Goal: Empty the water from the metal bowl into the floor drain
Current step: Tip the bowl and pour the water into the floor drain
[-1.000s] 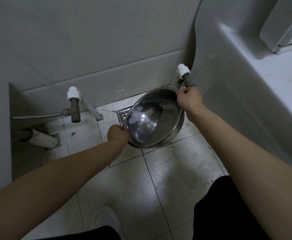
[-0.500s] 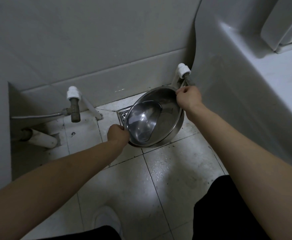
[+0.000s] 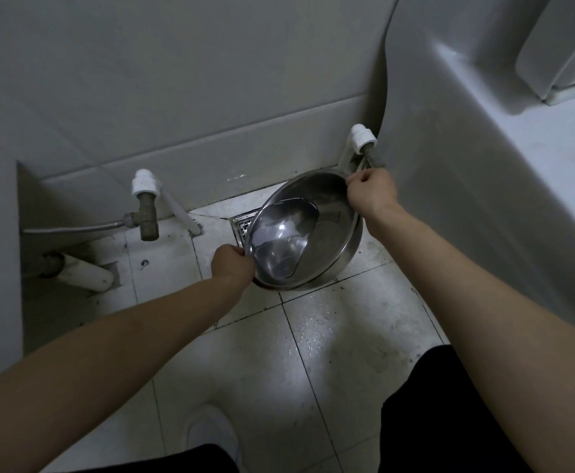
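**Bowl tipped over the drain, both grips on its rim**

You hold the metal bowl [image 3: 327, 233] tilted directly above the floor drain [image 3: 242, 226]. It covers most of the grate, so only the drain's left corner shows past the rim. The bowl's low side faces the left of the drain, and the water [image 3: 279, 249] pools there against the lower wall. Whether any of it is spilling over the edge, you cannot tell from this angle.

Your left grip [image 3: 233, 264] clasps the low rim at the drain's near-left side, with the fingers curled round the edge. Your right grip [image 3: 371, 192] clasps the raised rim at the drain's far-right side, also curled round the edge.

Left of the drain, a brass valve [image 3: 147, 213] hangs from a white cap on the wall [image 3: 211, 97], and a hose [image 3: 74, 229] runs off from it to the left. Beyond the drain to the right, a white-capped fitting [image 3: 361, 134] sits just behind your right grip. A white fixture [image 3: 467, 165] rises along the drain's right side. On the drain's near side lies the tiled floor [image 3: 330, 353], stained and speckled, and a white shoe [image 3: 211, 435] stands on it.
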Action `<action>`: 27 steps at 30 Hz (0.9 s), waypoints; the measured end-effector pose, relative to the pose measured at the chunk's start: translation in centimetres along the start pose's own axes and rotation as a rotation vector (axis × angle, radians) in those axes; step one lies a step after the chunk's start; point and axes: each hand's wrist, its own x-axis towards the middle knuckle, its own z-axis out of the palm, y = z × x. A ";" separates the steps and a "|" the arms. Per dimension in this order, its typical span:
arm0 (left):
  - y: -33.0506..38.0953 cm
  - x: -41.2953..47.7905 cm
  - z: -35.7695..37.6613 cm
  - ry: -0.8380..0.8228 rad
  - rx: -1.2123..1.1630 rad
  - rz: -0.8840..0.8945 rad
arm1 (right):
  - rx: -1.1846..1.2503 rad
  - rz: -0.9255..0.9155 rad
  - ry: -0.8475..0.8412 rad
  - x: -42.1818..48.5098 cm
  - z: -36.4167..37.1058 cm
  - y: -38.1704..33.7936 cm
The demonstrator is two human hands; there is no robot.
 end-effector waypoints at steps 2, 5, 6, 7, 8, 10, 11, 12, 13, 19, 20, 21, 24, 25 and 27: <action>0.0 0.0 0.0 -0.003 0.011 -0.002 | 0.007 0.004 -0.006 0.0 -0.1 0.0; 0.0 -0.1 -0.1 -0.002 0.025 -0.003 | -0.002 0.005 -0.014 0.1 0.0 -0.1; 0.0 0.0 0.0 -0.001 0.021 -0.004 | -0.005 0.004 -0.011 0.1 0.0 0.0; 0.0 0.0 0.0 0.003 0.012 -0.006 | -0.009 0.001 -0.004 0.1 0.1 0.0; 0.0 0.0 0.0 0.006 0.003 -0.007 | -0.013 -0.003 0.004 0.1 0.1 0.0; 0.0 0.0 0.1 0.012 -0.012 -0.006 | -0.019 -0.008 0.014 0.2 0.2 0.1; 0.0 0.0 0.1 0.015 -0.014 -0.004 | -0.020 -0.010 0.017 0.3 0.2 0.1; 0.0 0.0 0.1 0.019 -0.014 -0.004 | -0.023 -0.012 0.020 0.3 0.2 0.1; 0.0 0.0 0.1 0.022 -0.012 -0.004 | -0.025 -0.013 0.023 0.3 0.3 0.1; 0.1 -0.1 0.2 0.012 -0.008 -0.021 | -0.017 0.001 0.017 0.4 0.3 0.1; 0.1 -0.1 0.1 0.009 -0.003 -0.020 | -0.014 0.004 0.015 0.4 0.3 0.1; 0.1 -0.1 0.1 0.006 0.005 -0.019 | -0.011 0.004 0.014 0.5 0.3 0.1; 0.0 -0.1 0.2 0.010 0.020 -0.014 | -0.013 0.001 0.018 0.5 0.4 0.0; 0.1 -0.1 0.2 0.012 0.020 -0.012 | -0.017 0.000 0.019 0.5 0.4 0.1; 0.1 -0.1 0.2 0.007 0.021 -0.009 | -0.020 0.001 0.018 0.6 0.4 0.1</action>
